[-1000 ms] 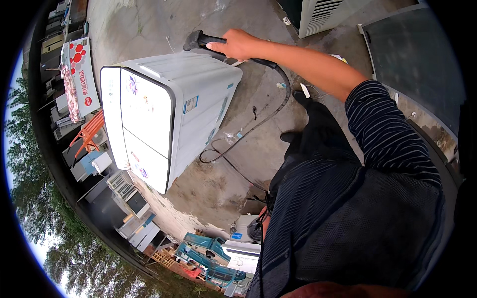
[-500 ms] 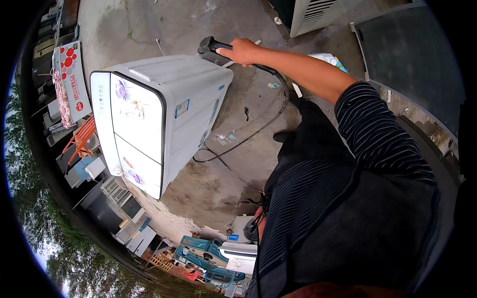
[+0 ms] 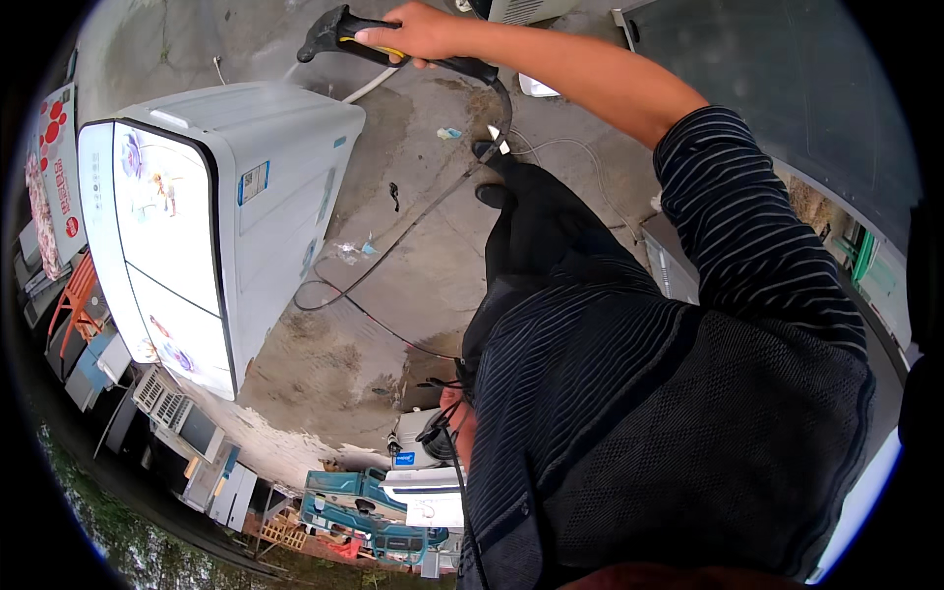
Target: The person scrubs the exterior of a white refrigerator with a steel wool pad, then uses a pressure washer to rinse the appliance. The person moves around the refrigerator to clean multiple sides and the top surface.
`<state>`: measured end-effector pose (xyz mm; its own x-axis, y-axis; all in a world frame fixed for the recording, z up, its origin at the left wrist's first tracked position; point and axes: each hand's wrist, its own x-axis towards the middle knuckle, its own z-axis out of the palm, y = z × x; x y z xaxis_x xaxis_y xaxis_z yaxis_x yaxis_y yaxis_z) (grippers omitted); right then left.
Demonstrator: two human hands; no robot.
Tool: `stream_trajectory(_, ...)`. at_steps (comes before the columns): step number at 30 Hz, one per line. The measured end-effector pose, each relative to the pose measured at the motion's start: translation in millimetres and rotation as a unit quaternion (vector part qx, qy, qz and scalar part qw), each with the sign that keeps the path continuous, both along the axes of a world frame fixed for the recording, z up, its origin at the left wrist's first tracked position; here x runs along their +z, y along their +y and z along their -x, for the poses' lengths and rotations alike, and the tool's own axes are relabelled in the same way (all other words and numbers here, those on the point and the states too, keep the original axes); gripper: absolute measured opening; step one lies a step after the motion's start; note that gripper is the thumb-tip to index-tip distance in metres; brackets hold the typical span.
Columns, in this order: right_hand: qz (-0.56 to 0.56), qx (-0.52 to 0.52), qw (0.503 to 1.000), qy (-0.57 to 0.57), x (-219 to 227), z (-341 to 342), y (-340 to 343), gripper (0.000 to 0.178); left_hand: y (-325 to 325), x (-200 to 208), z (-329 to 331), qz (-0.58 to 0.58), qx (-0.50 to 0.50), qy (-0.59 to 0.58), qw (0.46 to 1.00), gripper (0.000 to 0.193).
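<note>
My right hand (image 3: 418, 34) is wrapped round the grip of a black spray gun (image 3: 329, 34) with a yellow trigger piece. Its nozzle points left above the far end of a white washing machine (image 3: 280, 147), and a faint mist shows below the tip. From the gun's back end a dark hose (image 3: 423, 211) curves down to a loop on the ground. The washer has a shiny two-panel lid (image 3: 167, 197) and a blue-and-white label on its side. Low by my waist, my left hand (image 3: 457, 418) is beside thin black cords; its fingers are mostly hidden.
A pale drain hose (image 3: 372, 85) extends from the washer's far end. Wet concrete (image 3: 364, 364) carries scraps of litter. Old appliances and teal plastic parts (image 3: 344, 501) line the left and lower edges. A large dark panel (image 3: 747, 79) stands at the right.
My right hand and the spray gun have moved left and farther away. The whole view has shifted, so the washer sits farther left. A faint mist now shows near the nozzle.
</note>
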<state>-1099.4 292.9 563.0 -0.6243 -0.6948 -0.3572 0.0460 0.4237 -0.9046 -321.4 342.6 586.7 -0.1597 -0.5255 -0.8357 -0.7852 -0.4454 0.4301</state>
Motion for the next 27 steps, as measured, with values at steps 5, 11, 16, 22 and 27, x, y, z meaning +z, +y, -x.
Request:
stream_trajectory(5, -0.038, -0.013, 0.999, 0.027, 16.3, -30.7, 1.5, 0.065, 19.0, -36.7, -15.3, 0.011, -0.006, 0.038, 0.999, 0.019)
stream_trajectory(11, -0.031, -0.034, 0.999, 0.023, 33.4, -38.5, 10.3, 0.067, 50.5, -64.4, -37.0, 0.043, -0.023, 0.068, 0.997, 0.019)
stream_trajectory(16, -0.023, -0.005, 1.0, 0.02, 32.8, -30.3, 0.1, 0.069, 91.0, -50.5, -16.0, 0.056, 0.029, 0.024, 0.998, 0.019)
stream_trajectory(22, -0.037, 0.024, 0.999, 0.01, 16.9, -12.1, -7.1, 0.068, 178.5, -18.7, 22.1, 0.001, 0.141, 0.009, 0.99, 0.019)
stream_trajectory(27, -0.013, 0.044, 0.999, 0.006, -2.5, 15.3, -0.4, 0.068, 251.9, -6.5, 67.1, -0.03, 0.206, 0.008, 0.978, 0.019)
